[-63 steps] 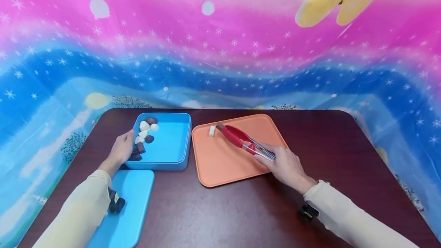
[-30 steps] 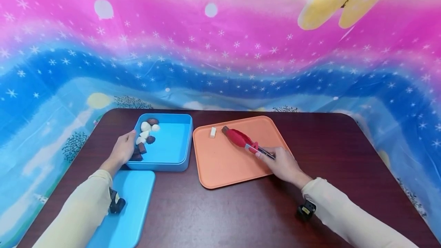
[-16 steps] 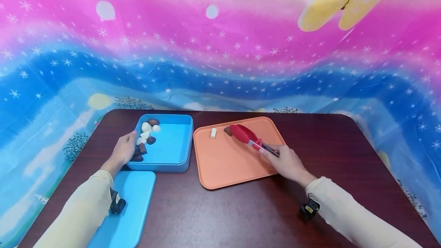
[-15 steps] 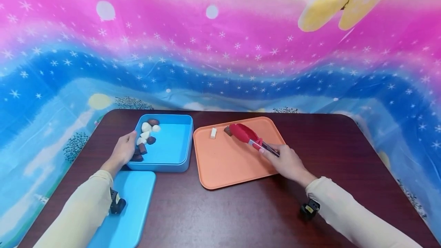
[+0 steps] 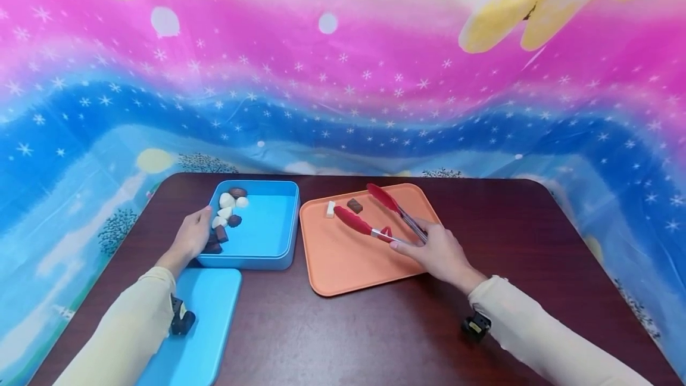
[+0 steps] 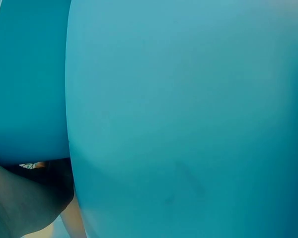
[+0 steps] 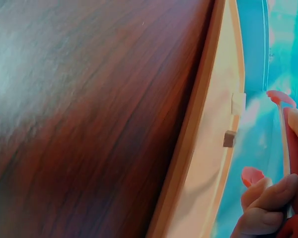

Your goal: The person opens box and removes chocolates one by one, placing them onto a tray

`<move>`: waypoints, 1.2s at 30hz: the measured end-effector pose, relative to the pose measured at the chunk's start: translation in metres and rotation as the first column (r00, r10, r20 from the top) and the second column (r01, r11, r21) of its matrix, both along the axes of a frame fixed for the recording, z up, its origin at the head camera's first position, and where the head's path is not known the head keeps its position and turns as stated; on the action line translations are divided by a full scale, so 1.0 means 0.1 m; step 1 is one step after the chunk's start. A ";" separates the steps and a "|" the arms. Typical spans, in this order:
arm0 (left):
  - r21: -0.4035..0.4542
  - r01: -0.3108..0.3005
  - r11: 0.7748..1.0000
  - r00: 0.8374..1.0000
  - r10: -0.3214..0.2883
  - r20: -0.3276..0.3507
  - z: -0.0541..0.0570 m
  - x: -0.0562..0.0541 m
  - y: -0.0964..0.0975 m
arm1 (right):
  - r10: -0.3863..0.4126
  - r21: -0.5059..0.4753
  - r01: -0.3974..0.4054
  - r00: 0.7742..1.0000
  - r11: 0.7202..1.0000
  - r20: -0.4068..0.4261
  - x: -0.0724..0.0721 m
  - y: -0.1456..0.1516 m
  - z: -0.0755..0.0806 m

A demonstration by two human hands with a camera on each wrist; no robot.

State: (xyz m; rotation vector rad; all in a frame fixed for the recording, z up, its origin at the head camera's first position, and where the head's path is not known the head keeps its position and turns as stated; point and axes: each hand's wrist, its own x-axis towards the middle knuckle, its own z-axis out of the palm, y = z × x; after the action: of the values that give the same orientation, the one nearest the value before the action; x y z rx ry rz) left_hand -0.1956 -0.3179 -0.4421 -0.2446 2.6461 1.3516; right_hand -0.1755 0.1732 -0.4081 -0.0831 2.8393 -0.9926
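Observation:
My right hand (image 5: 443, 256) holds a pair of red-tipped tongs (image 5: 354, 220), whose arms are spread wide above the orange tray (image 5: 348, 267). On the tray a brown chocolate piece (image 5: 354, 205) lies between the two tips, apart from both. Just left of it is a white chocolate piece (image 5: 330, 209). My left hand (image 5: 190, 234) grips the left side of a blue box (image 5: 246, 262), thumb at the rim. Inside, white and brown chocolates (image 5: 226, 201) gather along the left. In the left wrist view, part of the left hand (image 6: 25, 203) shows beside the box wall (image 6: 30, 89); its fingertips are hidden.
A flat blue lid (image 5: 206, 314) lies in front of the box, partly under the left forearm. The dark wooden table (image 5: 321, 338) carries everything. Behind its far edge hangs a colourful printed cloth (image 5: 343, 88).
The tongs, closed on the brown chocolate piece before, have spread and let it go on the tray, right of the white piece. The left hand stays on the box.

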 end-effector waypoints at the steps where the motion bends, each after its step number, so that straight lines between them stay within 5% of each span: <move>1: -0.001 -0.001 1.000 1.000 0.001 0.000 0.00 0.00 0.00 | 0.003 -0.005 -0.003 1.000 1.000 -0.008 0.00 -0.02 0.00; 8: -0.016 0.006 1.000 1.000 -0.006 0.005 0.02 0.01 0.01 | 0.040 -0.062 -0.046 0.996 0.997 -0.083 -0.01 -0.13 0.03; 21: 0.007 0.004 1.000 1.000 -0.004 0.001 0.03 -0.04 0.03 | 0.077 -0.085 -0.083 0.995 0.993 -0.070 -0.04 -0.54 0.19; 36: -0.023 -0.033 0.999 0.999 0.033 0.009 0.01 -0.02 0.06 | 0.215 0.042 -0.211 0.963 0.977 -0.161 -0.03 -1.27 0.07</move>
State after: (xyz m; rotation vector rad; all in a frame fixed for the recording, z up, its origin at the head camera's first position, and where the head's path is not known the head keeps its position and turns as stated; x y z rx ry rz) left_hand -0.1978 -0.3116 -0.4410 -0.2981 2.6624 1.3272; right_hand -0.1788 0.0458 -0.4012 -0.4793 2.9081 -0.9443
